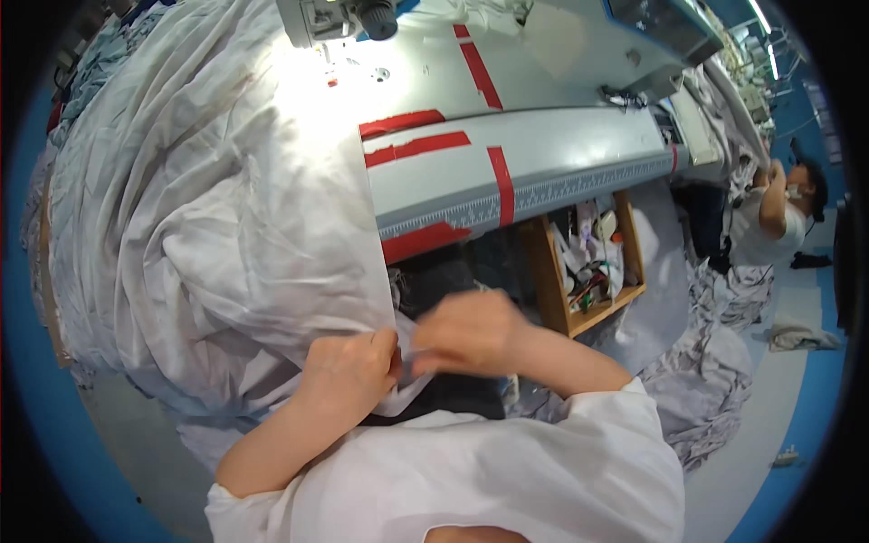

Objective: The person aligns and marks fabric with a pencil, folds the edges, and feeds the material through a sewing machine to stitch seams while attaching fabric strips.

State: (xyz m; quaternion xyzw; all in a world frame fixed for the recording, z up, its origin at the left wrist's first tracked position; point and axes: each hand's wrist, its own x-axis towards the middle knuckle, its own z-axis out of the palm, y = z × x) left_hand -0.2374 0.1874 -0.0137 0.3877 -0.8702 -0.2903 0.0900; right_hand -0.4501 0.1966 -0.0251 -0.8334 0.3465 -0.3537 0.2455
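– While two bare hands meet just below the centre of the frame, one big white cloth fills the left half, its straight edge running down to them!

– And what are the hands doing with it?

– Left hand first: fingers curled tight, pinching the cloth near its lower right edge. Right hand, just beside it, is a blur, fingers bent towards that same edge; whether it grips anything, I cannot tell.

– Run me through the counts up top!

– One machine head at the top edge, left of centre, with one dark knob showing. Right of the cloth, on the pale worktop and its front, I make it at least seven pieces of red tape, plus one ruler strip along the front edge.

– Below that?

– One wooden drawer, right of centre, holding a jumble of small items too muddled to number.

– Anyone else about?

– One other person at the far right, with crumpled pale fabric heaped at the lower right, and two bright light tubes at the upper right!
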